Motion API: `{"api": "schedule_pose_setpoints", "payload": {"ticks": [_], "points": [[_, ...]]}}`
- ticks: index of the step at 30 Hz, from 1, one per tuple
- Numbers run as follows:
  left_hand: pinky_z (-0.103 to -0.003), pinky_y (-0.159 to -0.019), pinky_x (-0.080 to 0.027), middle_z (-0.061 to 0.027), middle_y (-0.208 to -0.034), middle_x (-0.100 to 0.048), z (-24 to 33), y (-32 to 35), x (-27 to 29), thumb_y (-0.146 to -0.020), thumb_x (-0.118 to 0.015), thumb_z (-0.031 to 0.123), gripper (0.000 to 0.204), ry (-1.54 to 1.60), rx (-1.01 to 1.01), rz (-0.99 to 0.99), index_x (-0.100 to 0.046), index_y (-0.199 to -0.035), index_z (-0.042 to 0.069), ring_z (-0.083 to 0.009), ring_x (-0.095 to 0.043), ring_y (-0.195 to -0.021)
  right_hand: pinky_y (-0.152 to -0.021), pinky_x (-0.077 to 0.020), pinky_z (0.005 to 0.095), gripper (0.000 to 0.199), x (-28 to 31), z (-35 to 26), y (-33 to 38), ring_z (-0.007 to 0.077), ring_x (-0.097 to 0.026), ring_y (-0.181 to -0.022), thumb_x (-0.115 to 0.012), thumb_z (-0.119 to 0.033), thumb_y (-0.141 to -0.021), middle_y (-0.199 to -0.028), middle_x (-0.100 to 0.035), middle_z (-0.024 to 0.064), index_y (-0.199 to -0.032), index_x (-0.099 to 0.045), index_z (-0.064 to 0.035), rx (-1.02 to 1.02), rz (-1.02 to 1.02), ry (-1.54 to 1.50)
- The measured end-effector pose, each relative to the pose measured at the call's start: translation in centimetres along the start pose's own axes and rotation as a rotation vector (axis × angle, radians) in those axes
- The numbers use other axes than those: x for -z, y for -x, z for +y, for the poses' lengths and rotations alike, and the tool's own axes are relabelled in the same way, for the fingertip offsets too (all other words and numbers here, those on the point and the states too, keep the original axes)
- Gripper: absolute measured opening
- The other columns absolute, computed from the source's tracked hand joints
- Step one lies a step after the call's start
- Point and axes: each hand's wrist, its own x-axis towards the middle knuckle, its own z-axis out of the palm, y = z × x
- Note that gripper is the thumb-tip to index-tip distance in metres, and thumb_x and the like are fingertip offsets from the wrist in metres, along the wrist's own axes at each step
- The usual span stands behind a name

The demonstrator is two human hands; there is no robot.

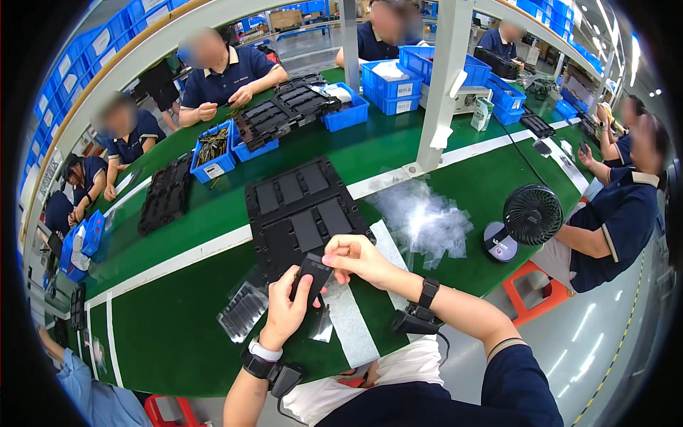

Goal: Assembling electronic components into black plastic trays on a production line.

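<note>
My left hand [284,313] is closed around a flat black rectangular piece [310,279], thumb lying on its face. At the upper right corner of that piece, the thumb and fingers of my right hand [359,262] are pinched together; whether a thin film is between them is too small to tell. Just beyond both hands lies a black tray [279,226] with several similar flat black pieces [333,217] in its slots. Beside my left hand rests a clear plastic bag [243,311] with dark strips in it. A small clear film [321,326] lies below the held piece.
Clear plastic films [427,222] are heaped right of the tray, near a black desk fan [532,215]. A white post [442,92] rises from the green table [163,320]. Blue bins [213,151] and more black trays stand farther back. Other people sit around the table.
</note>
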Motion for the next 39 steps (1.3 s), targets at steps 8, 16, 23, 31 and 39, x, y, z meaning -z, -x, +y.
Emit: {"api": "schedule_pose_setpoints", "payload": {"ticks": [8,16,23,31,39], "points": [[-0.021,-0.038,-0.039,-0.0078,-0.059,-0.06,0.1,-0.1,0.6,-0.087,-0.05,0.015,0.019,-0.006,0.14,-0.173,-0.056,-0.086,-0.003,-0.0075,-0.052,-0.041,-0.041,-0.0363,0.0211,0.041,-0.3,-0.7,0.3,0.0041,-0.047,-0.043,-0.057,-0.022,-0.085,-0.041,-0.042,0.0042,-0.053,-0.049,0.0024,0.16,0.071,0.781],[-0.019,-0.033,-0.035,-0.0082,-0.055,-0.057,-0.3,-0.4,1.4,-0.084,-0.052,0.014,0.021,0.096,0.183,-0.014,-0.057,-0.075,-0.004,-0.0079,-0.05,-0.039,-0.052,-0.0388,0.0174,0.011,0.4,-1.1,0.1,0.0032,-0.048,-0.058,-0.059,-0.008,-0.081,-0.071,-0.055,-0.0004,-0.089,-0.057,-0.0012,-0.026,-0.242,0.416],[-0.019,-0.037,-0.038,-0.01,-0.062,-0.059,0.1,-0.9,2.1,-0.09,-0.041,0.028,0.036,0.454,0.434,-0.406,-0.056,-0.085,-0.004,-0.0115,-0.049,-0.039,-0.061,-0.0473,0.0227,0.032,0.3,-0.6,-0.1,0.011,-0.057,-0.076,-0.061,-0.001,-0.069,-0.105,-0.056,0.0064,-0.101,-0.056,-0.0042,0.393,-0.166,0.57],[-0.025,-0.062,-0.05,-0.012,-0.083,-0.061,-0.2,-0.8,1.1,-0.092,-0.042,0.03,0.037,0.378,0.202,-0.254,-0.049,-0.109,-0.002,-0.0151,-0.06,-0.063,-0.069,-0.0456,0.0226,0.019,0.1,-0.7,0.3,0.007,-0.057,-0.078,-0.063,-0.004,-0.078,-0.081,-0.063,0.0028,-0.095,-0.055,-0.0013,0.185,0.131,0.41],[-0.024,-0.057,-0.049,-0.0112,-0.082,-0.061,-0.3,-1.0,1.2,-0.092,-0.042,0.032,0.038,0.378,0.147,-0.25,-0.049,-0.109,-0.001,-0.0127,-0.058,-0.058,-0.066,-0.0443,0.0225,0.045,-0.5,-1.9,0.3,0.0067,-0.055,-0.074,-0.061,-0.004,-0.079,-0.081,-0.063,0.0046,-0.121,-0.046,-0.0092,0.23,0.09,0.439]]}}
